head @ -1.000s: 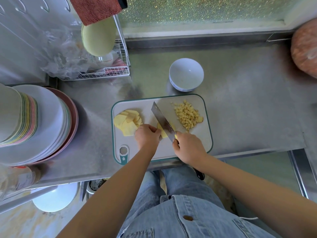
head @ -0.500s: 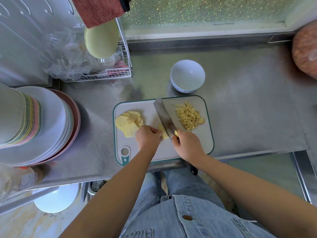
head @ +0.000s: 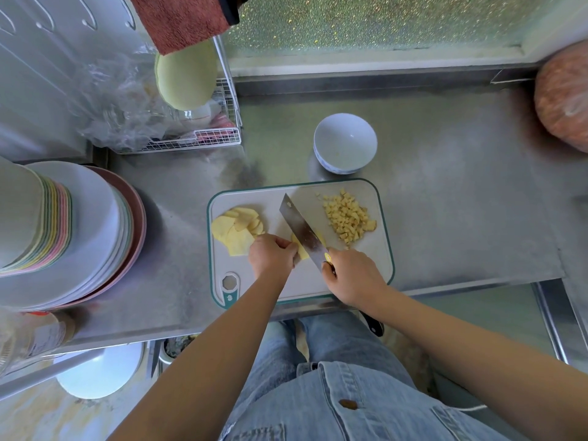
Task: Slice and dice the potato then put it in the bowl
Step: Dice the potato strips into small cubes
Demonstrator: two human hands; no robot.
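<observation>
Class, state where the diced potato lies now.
In the head view, the small yellow potato cubes lie heaped on the right part of the white green-rimmed cutting board, right of the steel cleaver blade.

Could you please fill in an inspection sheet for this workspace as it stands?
Surface: steel counter, with the cutting board at its near edge.
Job's things: empty bowl behind the board; diced potato on the board's right, slices on its left, one potato piece under the knife.
Clutter: stacked plates, wire rack and plastic bag at left.
Hands: left hand holds the potato piece; right hand grips the knife.
Cables: nothing seen.
Surroundings: frosted window behind; red towel hanging.
</observation>
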